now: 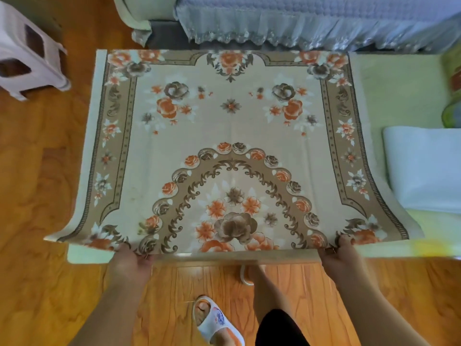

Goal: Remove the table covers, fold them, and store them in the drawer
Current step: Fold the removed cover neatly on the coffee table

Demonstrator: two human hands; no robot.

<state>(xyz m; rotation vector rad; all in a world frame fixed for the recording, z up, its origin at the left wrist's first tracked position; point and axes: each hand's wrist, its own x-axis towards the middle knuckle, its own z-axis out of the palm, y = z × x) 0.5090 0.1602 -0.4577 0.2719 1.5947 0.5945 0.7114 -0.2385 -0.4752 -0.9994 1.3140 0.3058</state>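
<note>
Both hands are on the near edge of the floral table cover [232, 136], a smooth, slightly glossy rectangular sheet printed with orange and brown roses, scrolling leaves and a scalloped arch on a beige ground. The left hand [131, 258] pinches the edge left of centre, fingers curled under the hem and thumb side on top. The right hand [340, 253] grips the same edge further right, fingers tucked under in the same way. Between and beyond the two grips the near edge lifts clear of the table [399, 91], and the corners flare outward, so the sheet bows like a shallow scoop. Its far edge lies flat on the pale green tabletop.

A folded white cloth [424, 168], soft and rounded at its crease, rests on the table's right part, just beside the cover's right border. Something green and shiny sits at the far right edge, too cropped to identify. A white plastic stool [27, 51] with cut-out sides stands on the wood-grain floor [37, 171] at upper left. A grey quilted bedspread [311, 18] with a lace trim hangs beyond the table. Below, a white slipper [217, 323] shows on one foot.
</note>
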